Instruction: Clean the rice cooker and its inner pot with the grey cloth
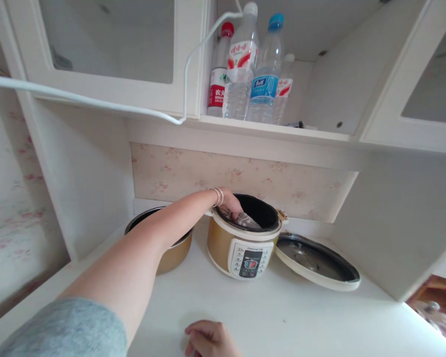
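Observation:
My left hand (232,202) reaches down over the rim of a gold and white electric cooker (218,248) into its black inside. Its fingers are closed on a grey-brown patterned cloth (247,220) that lies against the inner wall; the fingertips are partly hidden by the rim. Low in the picture, my right hand (210,338) is held over the white tabletop (275,317), its fingers loosely curled with nothing seen in them. On the cooker's front is a control panel (250,259).
Left of the cooker stands a gold pot (176,257) with a dark inside, partly behind my forearm. A detached lid (319,263) lies at the right, inner side up. Several plastic bottles (241,64) stand on the shelf above. A white cable (119,105) hangs across the cabinet.

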Demonstrator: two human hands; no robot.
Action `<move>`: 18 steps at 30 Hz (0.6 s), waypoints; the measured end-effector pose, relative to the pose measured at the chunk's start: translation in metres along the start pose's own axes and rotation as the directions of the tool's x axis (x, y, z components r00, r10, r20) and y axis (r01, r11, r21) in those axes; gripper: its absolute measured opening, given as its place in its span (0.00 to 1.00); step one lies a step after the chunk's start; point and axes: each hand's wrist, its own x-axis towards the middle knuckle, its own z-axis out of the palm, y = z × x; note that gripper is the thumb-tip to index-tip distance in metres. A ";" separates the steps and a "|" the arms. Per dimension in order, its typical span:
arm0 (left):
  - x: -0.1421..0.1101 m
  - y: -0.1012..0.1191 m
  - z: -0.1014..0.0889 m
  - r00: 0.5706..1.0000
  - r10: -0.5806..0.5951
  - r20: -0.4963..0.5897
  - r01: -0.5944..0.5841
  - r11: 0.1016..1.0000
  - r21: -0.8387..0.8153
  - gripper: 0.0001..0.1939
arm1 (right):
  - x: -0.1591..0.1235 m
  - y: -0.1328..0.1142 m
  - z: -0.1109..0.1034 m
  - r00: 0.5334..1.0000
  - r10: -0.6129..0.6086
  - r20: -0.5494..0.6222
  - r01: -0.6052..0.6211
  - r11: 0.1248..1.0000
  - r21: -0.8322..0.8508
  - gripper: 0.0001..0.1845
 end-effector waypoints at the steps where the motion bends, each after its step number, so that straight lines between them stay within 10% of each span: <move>1: -0.005 0.002 0.005 0.999 -0.015 0.038 0.015 1.000 0.000 0.21 | 0.002 0.003 -0.001 1.000 -0.013 0.006 0.013 1.000 -0.010 0.36; 5: -0.022 0.019 0.024 0.983 0.165 -0.085 -0.177 0.972 -0.155 0.14 | 0.005 0.006 0.001 1.000 -0.029 0.003 0.029 1.000 -0.003 0.39; 10: -0.047 0.060 0.042 0.837 0.329 -0.438 -0.513 0.752 -0.414 0.18 | 0.000 0.000 0.006 0.997 0.007 -0.080 -0.001 0.997 0.072 0.42; 18: -0.083 0.092 0.132 0.859 0.386 -0.336 -0.501 0.506 -0.702 0.18 | -0.012 -0.002 0.017 0.976 -0.125 -0.177 0.143 0.985 0.094 0.24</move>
